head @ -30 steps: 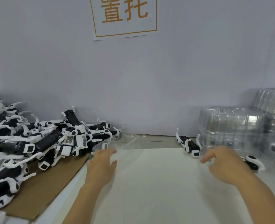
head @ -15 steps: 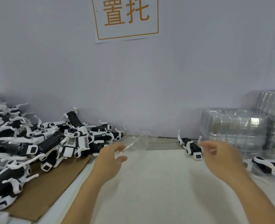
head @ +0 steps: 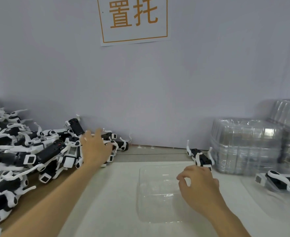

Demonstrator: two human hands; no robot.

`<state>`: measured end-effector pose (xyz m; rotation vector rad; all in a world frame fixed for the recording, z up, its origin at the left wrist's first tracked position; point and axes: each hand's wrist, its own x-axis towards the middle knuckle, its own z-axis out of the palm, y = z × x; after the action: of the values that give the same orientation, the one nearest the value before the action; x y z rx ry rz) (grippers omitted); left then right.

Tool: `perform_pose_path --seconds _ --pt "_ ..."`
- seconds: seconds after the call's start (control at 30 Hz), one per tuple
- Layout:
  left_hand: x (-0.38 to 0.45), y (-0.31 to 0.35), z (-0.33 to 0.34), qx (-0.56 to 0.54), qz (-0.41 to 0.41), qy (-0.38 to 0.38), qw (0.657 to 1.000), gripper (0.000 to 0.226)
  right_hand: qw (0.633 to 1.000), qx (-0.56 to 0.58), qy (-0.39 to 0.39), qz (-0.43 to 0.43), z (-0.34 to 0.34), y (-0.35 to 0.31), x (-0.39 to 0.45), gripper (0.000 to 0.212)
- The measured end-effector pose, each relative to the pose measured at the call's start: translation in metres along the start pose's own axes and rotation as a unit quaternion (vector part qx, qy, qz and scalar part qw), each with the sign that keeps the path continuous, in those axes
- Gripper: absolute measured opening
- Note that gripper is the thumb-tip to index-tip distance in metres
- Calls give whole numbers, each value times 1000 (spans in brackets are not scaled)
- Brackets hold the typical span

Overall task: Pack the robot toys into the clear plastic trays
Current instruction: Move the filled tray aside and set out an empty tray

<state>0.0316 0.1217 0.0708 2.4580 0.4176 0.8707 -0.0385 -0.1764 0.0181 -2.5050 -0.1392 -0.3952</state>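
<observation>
Head view: clear tray (head: 157,192) lies flat on the white mat (head: 106,211), centre foreground. It is thin glossy plastic, rectangular with rounded corners and a shallow moulded recess; nothing sits in it.

Toy pile (head: 26,151) at left is a tangle of black-and-white hard-plastic robot dogs with thin curved white legs and tails and square white face plates. It rests partly on brown cardboard (head: 33,200) and reaches the grey wall (head: 175,91).

Left hand (head: 94,149) is stretched over the pile's right edge, fingers spread and nearly straight, palm down. It is blurred; it grips nothing visible, and whether it touches a toy I cannot tell.

Right hand (head: 198,185) hangs over the tray's right edge, fingers loosely curled, thumb and forefinger close together, holding nothing that shows.

One toy (head: 200,157) stands just beyond the right hand, near the wall. Another toy (head: 280,181) lies on its side in a second tray (head: 260,190) at far right.

Tray stacks (head: 246,146), ribbed and shiny, stand behind it. A paper sign (head: 134,19) with orange characters hangs on the wall.
</observation>
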Motion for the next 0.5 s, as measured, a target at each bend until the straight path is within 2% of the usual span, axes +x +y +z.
perform_pose_path --seconds 0.07,0.13,0.23,0.27,0.43,0.5 --pt "31 -21 -5 110 2 -27 994 66 1000 -1 -2 -1 1 -1 -1 22" --pt "60 -38 -13 192 -1 -79 978 65 1000 3 -5 -5 2 0 -1 21" --pt "74 -48 -25 221 3 -190 957 32 1000 21 -10 -16 0 0 -2 18" --pt "72 -50 -25 232 19 -186 955 26 1000 24 -11 -17 -1 0 -2 18" --pt "57 -41 -24 319 80 -151 932 25 1000 16 -17 -19 -2 0 -2 19" --pt "51 -30 -29 307 96 -122 939 20 1000 16 -16 -20 -2 1 -3 20"
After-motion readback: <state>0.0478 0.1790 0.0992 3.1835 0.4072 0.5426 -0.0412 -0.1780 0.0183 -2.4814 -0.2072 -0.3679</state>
